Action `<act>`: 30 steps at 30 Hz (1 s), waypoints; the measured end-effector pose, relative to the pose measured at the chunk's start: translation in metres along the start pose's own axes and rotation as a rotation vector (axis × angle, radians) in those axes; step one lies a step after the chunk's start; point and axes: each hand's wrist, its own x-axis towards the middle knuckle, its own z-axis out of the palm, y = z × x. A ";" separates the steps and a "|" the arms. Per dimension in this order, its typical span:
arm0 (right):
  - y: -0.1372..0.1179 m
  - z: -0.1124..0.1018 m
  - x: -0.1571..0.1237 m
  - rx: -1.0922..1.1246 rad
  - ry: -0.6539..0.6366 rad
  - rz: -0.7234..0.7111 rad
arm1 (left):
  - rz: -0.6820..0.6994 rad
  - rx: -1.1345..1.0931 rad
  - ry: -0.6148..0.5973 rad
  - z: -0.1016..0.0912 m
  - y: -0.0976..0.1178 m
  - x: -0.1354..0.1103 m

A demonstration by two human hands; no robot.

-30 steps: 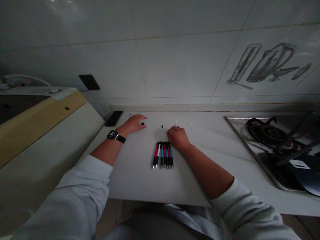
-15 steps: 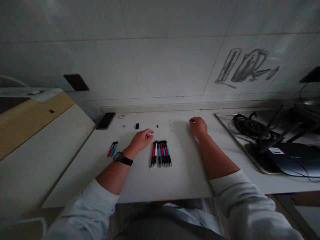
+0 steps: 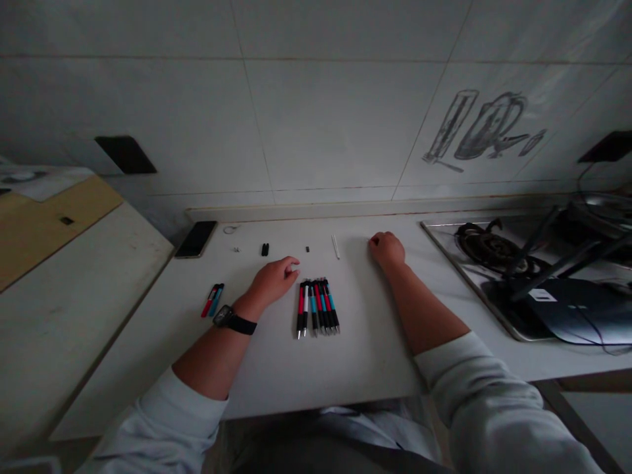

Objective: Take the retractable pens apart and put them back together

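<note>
My left hand rests on the white counter, palm side inward, thumb and forefinger apart with nothing visible between them. Just to its right lies a row of several click pens in red, white and blue with black grips, tips toward me. My right hand lies farther back on the right, its fingers curled closed; whatever they may hold is hidden. Left of it is a thin white stick. A tiny dark piece sits between the hands, and a pair of small black pieces beyond my left hand.
Red and blue pen-like pieces lie left of my watch. Farther back are a phone, a ring-shaped item and tiny metallic bits. A gas stove and a black device with antennas stand right; a pale board borders the left.
The view has shifted slightly. Both hands stay in nearly the same places on the counter, and the pens and small parts lie as before. The right hand's fingers look a little more tucked in.
</note>
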 end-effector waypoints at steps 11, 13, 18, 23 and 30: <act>0.000 0.002 -0.001 0.061 0.022 -0.072 | 0.016 0.005 0.005 -0.001 0.000 0.000; 0.000 0.004 0.000 0.063 0.022 -0.072 | 0.012 0.005 -0.002 -0.001 0.001 0.000; -0.001 0.004 0.000 0.071 0.028 -0.065 | 0.009 0.009 -0.006 -0.001 0.000 0.001; -0.001 0.001 -0.002 0.104 0.023 -0.056 | 0.019 0.010 -0.004 0.000 -0.002 0.000; -0.006 -0.020 -0.007 0.234 0.172 -0.091 | 0.015 0.001 -0.005 -0.002 0.001 0.000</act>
